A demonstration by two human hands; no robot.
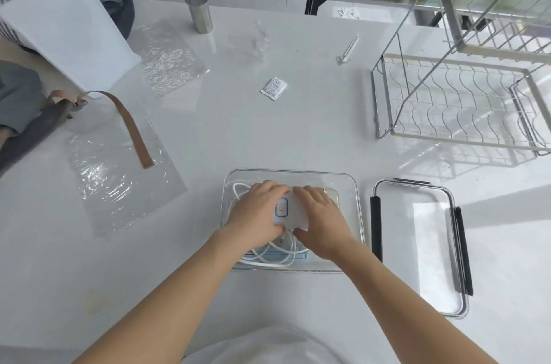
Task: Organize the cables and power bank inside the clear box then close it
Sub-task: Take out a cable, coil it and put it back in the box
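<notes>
Power bank (291, 212) (white, blue-framed label) sits inside clear box (354, 193), gripped at its edges by left hand (257, 214) and right hand (321, 220). White cables (269, 260) coiled beneath. Lid (417, 247) lies just right, off.

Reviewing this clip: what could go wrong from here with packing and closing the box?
White cable loops bulge near the clear box front wall; they may ride over the rim and jam the lid. The power bank, held by the left hand and right hand, sits on cables and may stand too high.
</notes>
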